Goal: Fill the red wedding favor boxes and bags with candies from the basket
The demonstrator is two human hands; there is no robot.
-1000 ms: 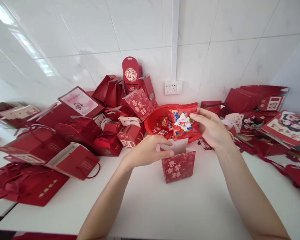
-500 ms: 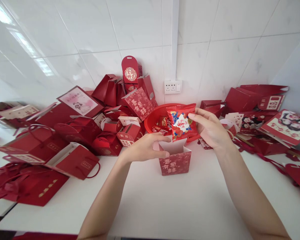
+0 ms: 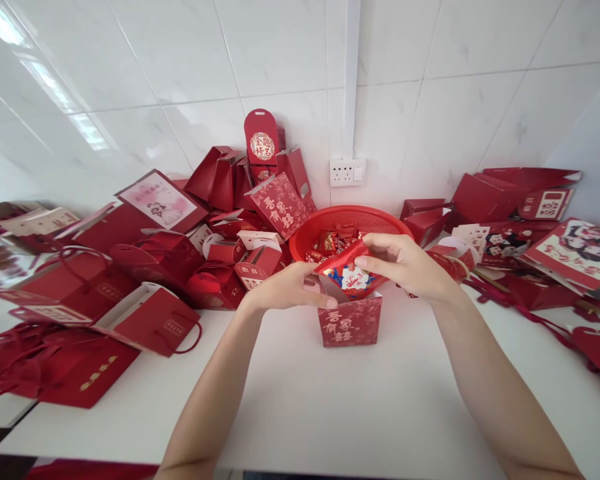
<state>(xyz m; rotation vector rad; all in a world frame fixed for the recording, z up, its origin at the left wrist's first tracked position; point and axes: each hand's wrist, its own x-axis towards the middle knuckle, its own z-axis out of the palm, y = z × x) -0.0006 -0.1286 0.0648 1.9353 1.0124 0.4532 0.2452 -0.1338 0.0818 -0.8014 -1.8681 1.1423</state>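
A small red patterned box (image 3: 351,323) with white lettering stands open-topped on the white table. My left hand (image 3: 285,290) grips its left rim, thumb on the front and fingers at the back. Between the fingers of my right hand (image 3: 405,267) is a shiny red packet (image 3: 351,279) with a blue and white design. The packet is tilted at the box's mouth, its lower end hidden behind the front wall. Behind the box, a red plastic basket (image 3: 363,215) holds several small wrapped red pieces.
Red gift boxes and bags crowd the left side, including a corded bag (image 3: 150,321). More boxes (image 3: 485,199) and a photo-printed card (image 3: 577,250) lie at the right. A socket (image 3: 347,173) is on the tiled wall.
My right hand has moved left and down, lowering the packet toward the box's opening and tilting it. The basket shows more now. My left hand stays at the box's rim.
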